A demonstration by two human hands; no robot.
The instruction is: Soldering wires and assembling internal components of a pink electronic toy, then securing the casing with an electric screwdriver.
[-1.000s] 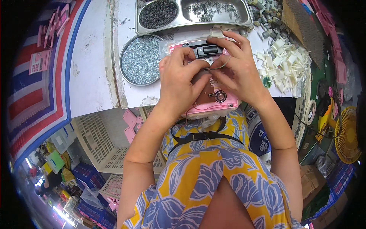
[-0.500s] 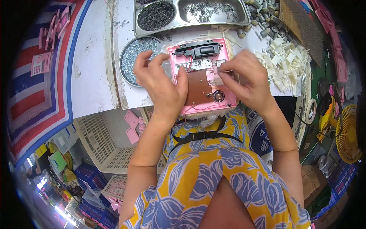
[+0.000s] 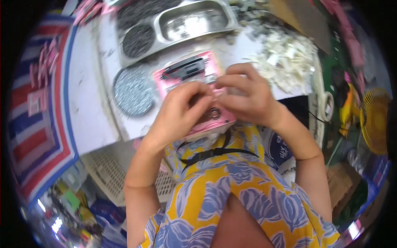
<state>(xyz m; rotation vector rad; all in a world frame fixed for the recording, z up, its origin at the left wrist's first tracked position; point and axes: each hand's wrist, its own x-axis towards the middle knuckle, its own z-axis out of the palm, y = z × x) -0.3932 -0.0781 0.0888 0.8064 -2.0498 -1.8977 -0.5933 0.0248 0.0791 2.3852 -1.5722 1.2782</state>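
Observation:
A pink plastic case (image 3: 211, 64) lies in front of me at the table's near edge, tilted in view. Along its far end runs a long black part (image 3: 188, 69), and near its lower right is a small round dark part (image 3: 214, 113). My left hand (image 3: 182, 109) is over the case's left and middle, thumb and fingers closed in a pinch. Beside it, my right hand (image 3: 250, 97) has its fingers curled inward, the tips close to the left fingertips. Blur and the fingers hide what they hold. Both hands cover most of the brown board.
Silver screws (image 3: 134, 91) fill a round dish left of the case. Beyond stands a steel compartment tray (image 3: 159, 35) with dark small parts. White plastic pieces (image 3: 285, 58) are heaped at right. A beige crate (image 3: 111, 165) sits below the table; a yellow fan (image 3: 374, 120) stands far right.
My left hand has swung inward over the brown board and its fingers have closed. The right hand has come lower and left, beside it. The whole view has shifted and tilted.

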